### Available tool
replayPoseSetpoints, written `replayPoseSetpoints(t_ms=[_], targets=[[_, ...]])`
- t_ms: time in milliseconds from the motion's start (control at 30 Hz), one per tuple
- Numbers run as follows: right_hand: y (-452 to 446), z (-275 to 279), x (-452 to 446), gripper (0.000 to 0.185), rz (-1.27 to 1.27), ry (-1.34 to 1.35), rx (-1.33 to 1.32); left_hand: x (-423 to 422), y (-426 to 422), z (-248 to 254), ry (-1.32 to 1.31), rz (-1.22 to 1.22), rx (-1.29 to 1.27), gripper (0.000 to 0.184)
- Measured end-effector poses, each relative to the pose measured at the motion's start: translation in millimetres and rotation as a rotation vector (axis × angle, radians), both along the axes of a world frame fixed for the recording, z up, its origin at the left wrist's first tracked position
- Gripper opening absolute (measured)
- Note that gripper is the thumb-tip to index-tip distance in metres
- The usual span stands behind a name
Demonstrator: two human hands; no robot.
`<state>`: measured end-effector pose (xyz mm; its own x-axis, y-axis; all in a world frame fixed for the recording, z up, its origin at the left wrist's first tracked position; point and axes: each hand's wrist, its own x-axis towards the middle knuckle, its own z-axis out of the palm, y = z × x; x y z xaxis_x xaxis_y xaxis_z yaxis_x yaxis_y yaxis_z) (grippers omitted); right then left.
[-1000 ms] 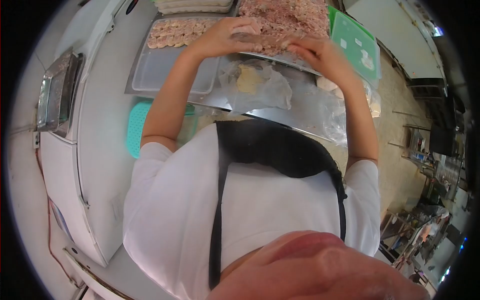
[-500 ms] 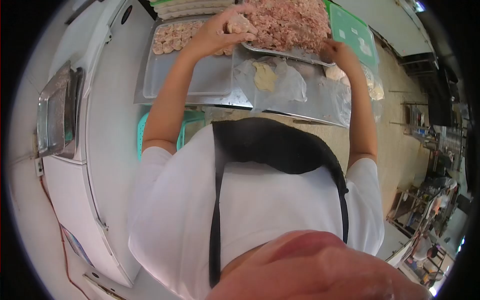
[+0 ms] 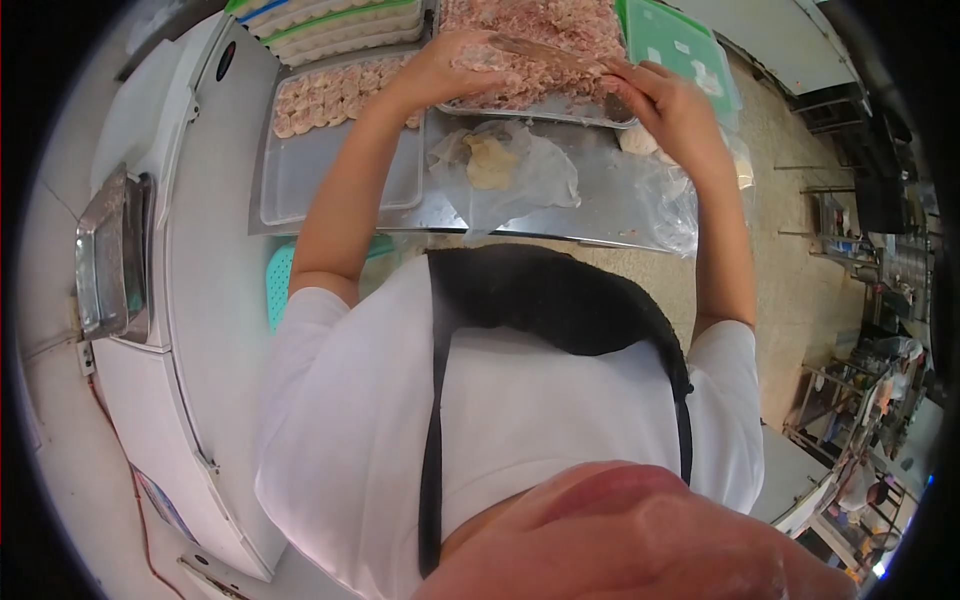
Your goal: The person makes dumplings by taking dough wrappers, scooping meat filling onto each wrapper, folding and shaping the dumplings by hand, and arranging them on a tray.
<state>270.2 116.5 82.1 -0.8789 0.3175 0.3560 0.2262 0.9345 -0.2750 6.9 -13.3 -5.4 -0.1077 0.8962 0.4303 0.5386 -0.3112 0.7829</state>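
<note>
My left hand [image 3: 447,72] is curled around a partly filled dumpling [image 3: 480,58] near the left edge of the meat tray. In my right hand [image 3: 668,108] is a flat, brownish spatula [image 3: 550,50], its blade reaching across to the dumpling. Pink minced meat [image 3: 545,95] lies heaped in a metal tray [image 3: 560,115] beneath both hands. Left of it, rows of filled dumplings [image 3: 325,98] occupy the back part of a shallow clear tray [image 3: 330,185]. A pale dough wrapper [image 3: 490,163] rests on a crumpled plastic sheet [image 3: 545,180] in front of the meat.
Stacked dumpling trays [image 3: 345,30] stand at the back left. A green lid [image 3: 675,50] is at the right, with dough pieces and clear plastic [image 3: 665,205] nearer me. A white fridge [image 3: 215,260] borders the left side; a turquoise stool [image 3: 282,285] sits below the table.
My right hand has moved left and up from the meat's right edge, bringing the spatula to the dumpling in my left hand. The view has shifted slightly.
</note>
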Motion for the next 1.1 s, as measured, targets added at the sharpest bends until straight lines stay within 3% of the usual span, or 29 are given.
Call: replayPoseSetpoints(t_ms=[100,200,267,300,367,433,567,667,700,800,900,1000,1100], targets=[[-0.7,-20.4,-4.1,0.029,0.089,0.035,0.098,16.8,4.9,20.7,0.096,0.000,-0.020,0.039],[14.9,-0.8,3.2,0.024,0.016,-0.009,-0.011,20.1,4.4,20.4,0.031,0.063,-0.048,0.037],[17.7,5.0,8.2,0.025,0.082,0.113,-0.100,18.5,-0.9,17.4,-0.061,0.034,-0.097,0.037],[16.5,6.1,9.3,0.025,0.113,0.173,-0.144,16.7,-1.3,16.2,-0.025,0.031,-0.043,0.037],[0.2,-1.9,-1.0,0.028,0.116,0.039,-0.104,12.8,-4.9,11.8,0.043,0.030,0.064,0.038],[-15.0,-25.4,-16.2,0.032,0.124,0.043,-0.108,10.8,-15.1,14.5,-0.074,0.049,-0.084,0.040],[-19.9,-39.5,-19.8,0.035,0.081,0.075,-0.365,-5.5,-58.1,25.1,-0.203,0.150,-0.381,0.045],[-13.0,-63.8,-2.3,0.034,-0.040,0.166,-0.581,-39.0,-95.9,25.1,0.070,0.230,-0.369,0.080],[-12.8,-70.6,6.2,0.034,-0.106,0.147,-0.681,-49.4,-112.4,0.3,0.075,0.323,-0.211,0.060],[-26.3,-90.2,29.2,0.035,-0.261,0.125,-0.955,-95.5,-157.6,-70.6,0.289,0.620,-0.270,0.049],[-43.8,-107.6,48.9,0.035,-0.370,0.132,-1.108,-102.7,-177.7,-108.8,0.351,0.759,-0.383,0.054],[-52.4,-119.7,59.0,0.037,-0.402,0.147,-1.157,-90.8,-169.2,-112.8,0.133,0.643,-0.403,0.065],[-60.7,-120.2,57.0,0.036,-0.442,0.160,-1.132,-77.8,-151.2,-123.9,0.252,0.671,-0.400,0.077]])
